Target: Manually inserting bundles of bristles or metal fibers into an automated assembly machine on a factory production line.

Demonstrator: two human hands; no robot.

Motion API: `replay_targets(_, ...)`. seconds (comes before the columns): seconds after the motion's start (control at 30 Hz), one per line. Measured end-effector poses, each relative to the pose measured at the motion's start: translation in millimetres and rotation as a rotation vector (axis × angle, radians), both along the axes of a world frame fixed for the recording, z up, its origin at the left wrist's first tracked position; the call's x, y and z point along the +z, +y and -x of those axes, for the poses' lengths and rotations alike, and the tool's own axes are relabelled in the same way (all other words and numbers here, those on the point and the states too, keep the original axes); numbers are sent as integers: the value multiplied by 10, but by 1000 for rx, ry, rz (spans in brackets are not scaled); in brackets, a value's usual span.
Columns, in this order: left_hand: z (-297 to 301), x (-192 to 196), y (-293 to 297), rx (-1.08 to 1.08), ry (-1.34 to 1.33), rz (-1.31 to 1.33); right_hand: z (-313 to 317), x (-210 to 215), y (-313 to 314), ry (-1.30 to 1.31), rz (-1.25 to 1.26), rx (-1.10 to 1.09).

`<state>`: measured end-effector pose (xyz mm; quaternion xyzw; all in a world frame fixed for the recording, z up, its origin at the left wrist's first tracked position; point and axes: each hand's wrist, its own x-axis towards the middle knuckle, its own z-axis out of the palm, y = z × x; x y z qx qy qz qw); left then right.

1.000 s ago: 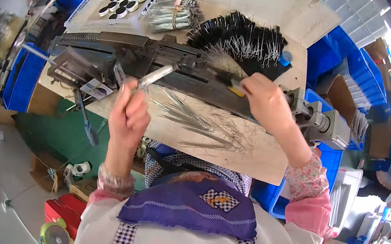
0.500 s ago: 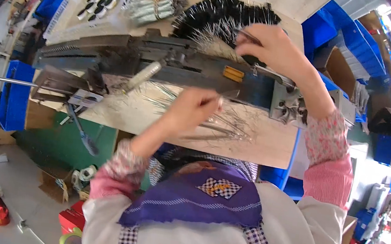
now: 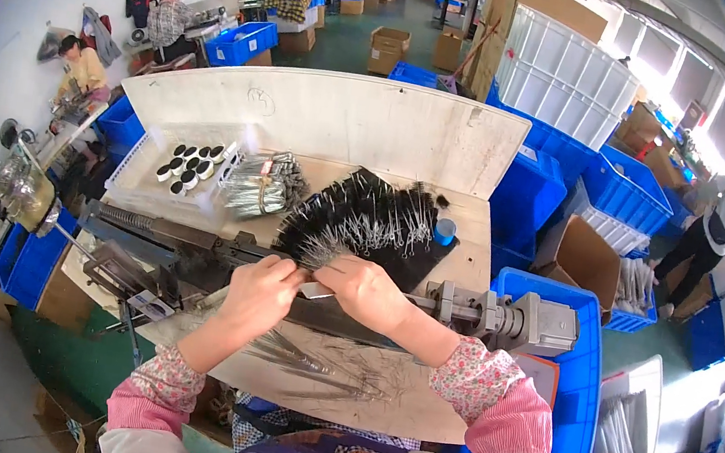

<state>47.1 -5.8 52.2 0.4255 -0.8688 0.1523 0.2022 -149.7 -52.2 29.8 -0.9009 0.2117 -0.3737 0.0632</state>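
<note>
Left hand [image 3: 259, 288]: closed on the end of a pale flat strip [image 3: 315, 290], above the long metal machine [image 3: 219, 257].
Right hand [image 3: 369, 291]: pinched on the strip's other end.
Behind: black-tipped pins [image 3: 364, 217] are heaped fanwise.
Front: loose pins [image 3: 313, 377] lie on the bench [image 3: 412, 400].

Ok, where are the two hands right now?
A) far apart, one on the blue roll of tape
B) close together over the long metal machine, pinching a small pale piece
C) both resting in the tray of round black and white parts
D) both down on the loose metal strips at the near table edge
B: the left hand and right hand meet over the long metal machine, fingers on a small pale piece.
</note>
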Motion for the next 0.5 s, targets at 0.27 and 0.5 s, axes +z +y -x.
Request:
replay_targets(0.27,-85,-723,529,262,1329,-963,-225,-189,-361,-114,-263,10)
replay_targets(0.5,-247,-180,102,-949,2474,-1928,-65,-162,-354,47,-203,-100)
